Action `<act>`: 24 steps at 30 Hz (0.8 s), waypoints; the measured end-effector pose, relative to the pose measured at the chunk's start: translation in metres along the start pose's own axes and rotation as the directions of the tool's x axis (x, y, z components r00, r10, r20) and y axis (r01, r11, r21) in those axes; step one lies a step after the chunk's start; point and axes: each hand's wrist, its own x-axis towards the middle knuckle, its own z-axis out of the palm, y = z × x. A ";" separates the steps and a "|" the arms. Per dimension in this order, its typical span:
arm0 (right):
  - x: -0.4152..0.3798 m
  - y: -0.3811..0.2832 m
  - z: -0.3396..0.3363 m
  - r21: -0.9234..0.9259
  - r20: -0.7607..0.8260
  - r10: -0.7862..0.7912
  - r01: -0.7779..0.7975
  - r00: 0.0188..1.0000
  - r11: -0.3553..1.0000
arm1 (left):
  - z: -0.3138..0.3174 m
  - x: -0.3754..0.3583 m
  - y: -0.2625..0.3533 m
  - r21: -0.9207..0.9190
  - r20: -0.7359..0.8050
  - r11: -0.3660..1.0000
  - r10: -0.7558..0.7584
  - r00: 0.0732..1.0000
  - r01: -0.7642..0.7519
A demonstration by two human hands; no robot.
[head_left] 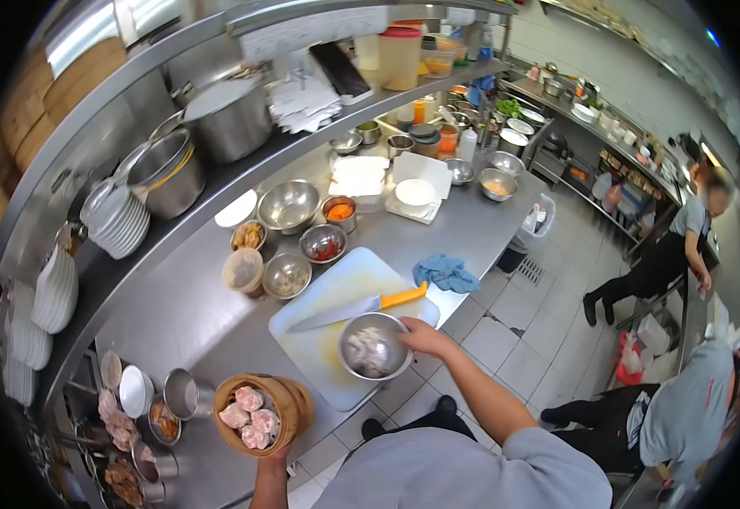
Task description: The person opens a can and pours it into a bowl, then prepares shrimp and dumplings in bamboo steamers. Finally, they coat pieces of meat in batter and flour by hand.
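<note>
My right hand [425,336] grips the rim of a steel bowl [405,365] above the front edge of the cutting board. Pale, whitish pieces [368,346], slightly blurred, lie in that bowl. At the lower left, my left hand [277,455] holds a bamboo steamer [301,409] from its near side, with most of the fingers hidden beneath. Several pinkish dumplings [254,419] fill the steamer. Between the bowl and the small containers lies the cutting board [305,293], bearing a knife [336,313] with a yellow handle.
A blue cloth [446,273] sits beside the board. Steel bowls [288,276] with ingredients stand behind it, and more containers [187,393] are left of the steamer. An overhead shelf [234,174] holds pots and plates. Two other people [667,246] are at the right.
</note>
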 end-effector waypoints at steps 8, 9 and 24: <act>-0.183 0.130 -0.182 0.293 -0.363 0.364 -0.266 0.858 0.918 | 0.086 0.061 -0.143 -0.006 0.129 0.914 -0.402 0.907 0.406; -0.202 0.152 -0.201 0.313 -0.434 0.388 -0.268 0.813 0.911 | 0.106 0.065 -0.170 0.021 0.113 0.895 -0.444 0.889 0.445; -0.348 0.301 -0.411 0.628 -0.572 0.603 -0.176 0.556 0.758 | 0.243 0.138 -0.502 0.064 0.344 0.631 -0.741 0.577 0.773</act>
